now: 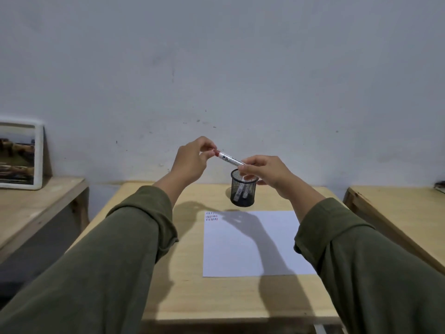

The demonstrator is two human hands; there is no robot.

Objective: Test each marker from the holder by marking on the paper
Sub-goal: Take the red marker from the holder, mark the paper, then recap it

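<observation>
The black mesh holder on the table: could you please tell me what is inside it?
Through the mesh holder, at least two white markers show. The right hand covers part of its rim, hiding any others.

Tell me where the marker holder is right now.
In the head view, the black mesh holder stands on the table, just beyond the paper's far edge, below the right hand.

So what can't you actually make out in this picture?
All from the head view:
- Red end of the marker: the left hand pinches it, hiding whether the cap is on or coming off.
- Markers in the holder: mesh and the right hand obscure the count.
- Marks on the paper: too small to count.
</observation>
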